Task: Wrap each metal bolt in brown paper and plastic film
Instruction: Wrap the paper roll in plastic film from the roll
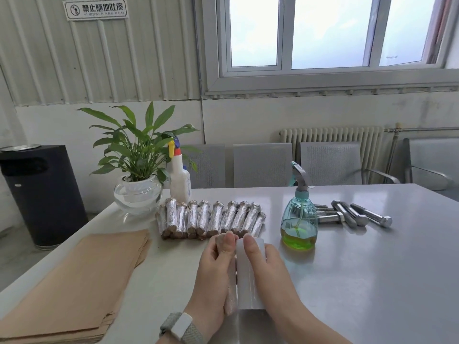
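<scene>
Both hands work at the film stage: the left hand (213,266) grips a paper-wrapped bolt (231,291), fingers curled round it, while the right hand (265,266) clasps the plastic film roll (248,276) just beside. Film seems already partly on. Next, I judge, the bolt must roll against taut film.

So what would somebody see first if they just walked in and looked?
Probably the two hands up front, the left hand gripping a paper-wrapped bolt and the right hand holding a roll of plastic film against it. Behind them lies a shiny row of wrapped bolts, with a leafy green plant at the table's far left.
</scene>
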